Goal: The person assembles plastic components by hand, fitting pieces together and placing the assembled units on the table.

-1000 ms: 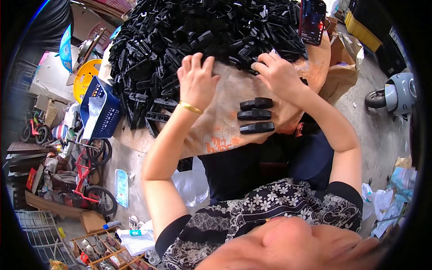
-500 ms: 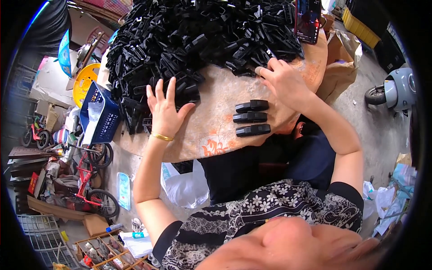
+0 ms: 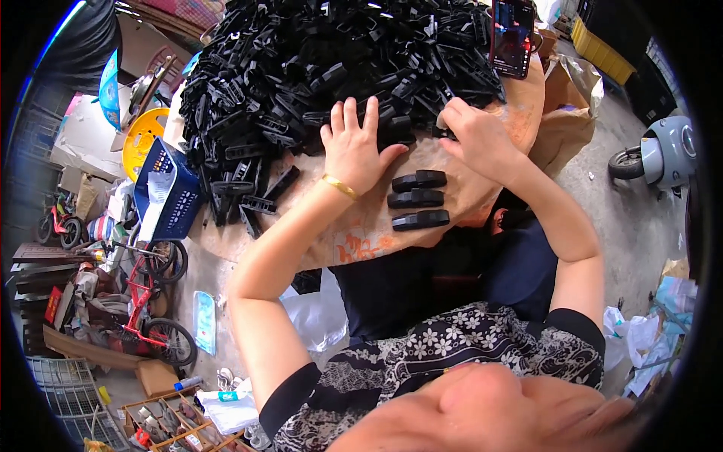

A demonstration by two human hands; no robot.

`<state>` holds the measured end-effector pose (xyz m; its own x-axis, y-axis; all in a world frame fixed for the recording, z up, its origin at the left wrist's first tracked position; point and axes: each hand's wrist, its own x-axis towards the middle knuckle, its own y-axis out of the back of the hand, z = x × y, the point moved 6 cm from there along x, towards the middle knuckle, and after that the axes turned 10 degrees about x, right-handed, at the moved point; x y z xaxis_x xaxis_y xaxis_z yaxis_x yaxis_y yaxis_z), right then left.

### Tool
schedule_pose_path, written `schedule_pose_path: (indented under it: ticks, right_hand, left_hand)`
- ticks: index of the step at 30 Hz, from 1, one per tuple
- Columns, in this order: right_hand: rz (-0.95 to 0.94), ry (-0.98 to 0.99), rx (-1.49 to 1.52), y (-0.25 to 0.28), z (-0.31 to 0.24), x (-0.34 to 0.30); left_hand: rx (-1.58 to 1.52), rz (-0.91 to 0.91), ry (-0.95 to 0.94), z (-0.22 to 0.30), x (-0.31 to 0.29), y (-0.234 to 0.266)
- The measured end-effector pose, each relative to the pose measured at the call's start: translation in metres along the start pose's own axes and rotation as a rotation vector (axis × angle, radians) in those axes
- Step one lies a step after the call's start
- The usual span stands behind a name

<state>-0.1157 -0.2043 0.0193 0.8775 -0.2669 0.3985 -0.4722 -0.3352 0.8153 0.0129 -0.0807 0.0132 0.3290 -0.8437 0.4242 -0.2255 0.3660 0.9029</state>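
Observation:
A large heap of black plastic parts (image 3: pixel 263 83) covers the far side of a tan, paper-like tabletop (image 3: pixel 316 245). My left hand (image 3: pixel 354 154), with a gold bangle at the wrist, lies open on the heap's near edge, fingers stretched over the parts and thumb out to the right. My right hand (image 3: pixel 480 145) is closed at the heap's right front edge; its thumb and fingers pinch a black plastic part, mostly hidden by them. Between my hands and nearer to me, three elongated black pieces (image 3: pixel 419 199) lie in a row, one behind another.
A phone (image 3: pixel 513 38) with a lit screen stands at the heap's right end. Left of the table are a blue plastic basket (image 3: pixel 175 197) and a yellow stool (image 3: pixel 143 139). A red bicycle (image 3: pixel 139 297) stands farther left, a grey scooter (image 3: pixel 666 151) at the right.
My left hand has moved right along the heap's edge, uncovering loose parts at the left. My right hand has drawn its fingers in and dipped slightly.

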Motion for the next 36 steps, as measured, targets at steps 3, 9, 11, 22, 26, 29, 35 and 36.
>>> schedule_pose_path:
  ticks: [3, 9, 11, 22, 26, 29, 35, 36]
  right_hand:
    - [0.088, 0.14, 0.016, 0.007, 0.0, -0.003]
    - [-0.132, 0.103, 0.191, 0.009, -0.016, -0.008]
    - [-0.181, 0.183, 0.168, -0.003, -0.02, -0.012]
    - [-0.252, 0.13, 0.262, -0.002, -0.015, -0.009]
    - [-0.254, 0.146, 0.171, -0.002, -0.01, -0.009]
    - [-0.259, 0.152, 0.17, -0.003, -0.014, -0.007]
    - [-0.192, 0.217, 0.194, -0.004, -0.016, -0.007]
    - [-0.191, 0.218, 0.192, -0.004, -0.016, -0.007]
  left_hand:
    - [0.164, 0.083, 0.004, 0.01, -0.004, 0.012]
    - [-0.045, 0.125, -0.28, 0.024, -0.012, 0.022]
    - [-0.094, 0.106, -0.292, 0.024, -0.007, 0.019]
    - [-0.363, 0.058, -0.169, -0.001, -0.008, 0.029]
    - [-0.146, 0.205, -0.126, -0.005, 0.002, 0.034]
    - [-0.116, 0.187, -0.077, -0.018, 0.01, 0.025]
    - [-0.325, -0.009, 0.047, -0.033, 0.02, 0.007]
    - [-0.326, -0.008, 0.045, -0.032, 0.021, 0.007]
